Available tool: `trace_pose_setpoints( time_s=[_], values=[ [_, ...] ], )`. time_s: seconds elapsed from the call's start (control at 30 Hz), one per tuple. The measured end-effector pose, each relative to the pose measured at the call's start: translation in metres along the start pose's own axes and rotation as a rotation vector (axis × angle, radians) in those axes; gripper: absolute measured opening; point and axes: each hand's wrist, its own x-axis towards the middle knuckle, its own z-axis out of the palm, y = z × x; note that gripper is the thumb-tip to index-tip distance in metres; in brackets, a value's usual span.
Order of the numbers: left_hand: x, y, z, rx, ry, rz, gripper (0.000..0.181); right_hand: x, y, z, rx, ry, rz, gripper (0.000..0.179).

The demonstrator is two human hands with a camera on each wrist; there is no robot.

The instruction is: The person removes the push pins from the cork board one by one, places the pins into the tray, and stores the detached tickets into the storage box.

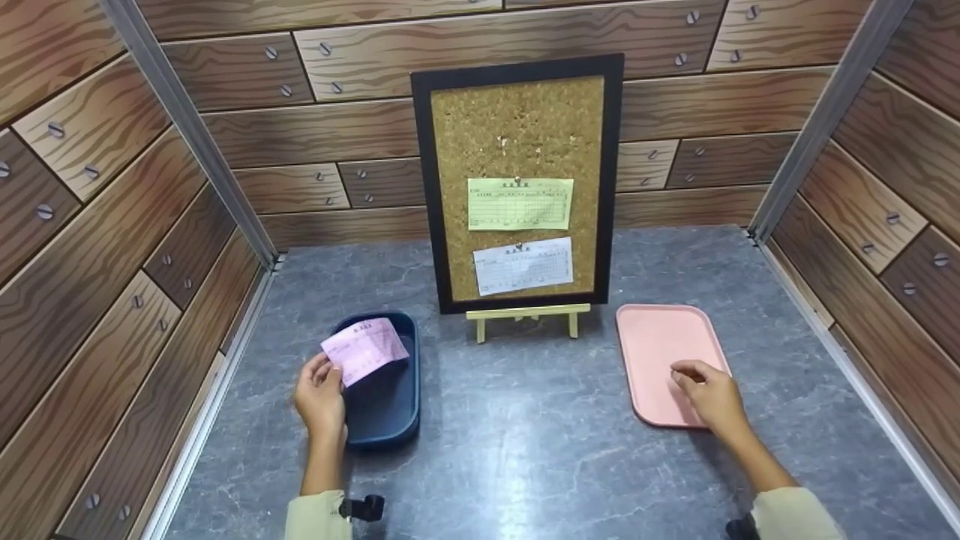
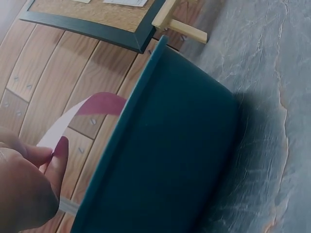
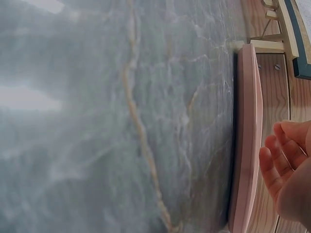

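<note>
My left hand (image 1: 321, 391) pinches a pink printed slip (image 1: 365, 350) at its lower left corner. The slip hangs tilted over the dark blue tub (image 1: 415, 405), and its far end curls in the left wrist view. Over the pink tray (image 1: 660, 330), my right hand (image 1: 712, 397) has its thumb and index fingertips together. Whether something tiny is between them is too small to tell. In the right wrist view, the other fingers (image 3: 272, 167) are loosely bent beside the tray's rim.
A framed corkboard (image 1: 465, 127) stands on a small wooden easel (image 1: 529, 311) at the back. Pinned to it are a yellow-green slip (image 1: 520, 206) and a white slip (image 1: 523, 268), one above the other. Wood-patterned walls (image 1: 360, 135) enclose the grey marbled table (image 1: 510, 420).
</note>
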Motion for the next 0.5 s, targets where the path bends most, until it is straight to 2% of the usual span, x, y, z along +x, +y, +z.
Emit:
trace_pose_setpoints(
  time_s=[0.13, 0.27, 0.5],
  values=[
    [0.0031, -0.004, 0.0041, 0.034, 0.014, -0.017, 0.037, -0.0007, 0.0002, 0.0009, 0.009, -0.004, -0.015, 0.011],
    [0.0027, -0.0056, 0.0054, 0.106, 0.023, -0.015, 0.041, -0.0012, 0.0004, 0.0015, -0.002, -0.022, -0.013, 0.012],
    [-0.0022, -0.0044, 0.0047, 0.299, 0.001, 0.018, 0.053, -0.0001, 0.0015, 0.0008, -0.065, -0.064, 0.003, 0.013]
  ],
)
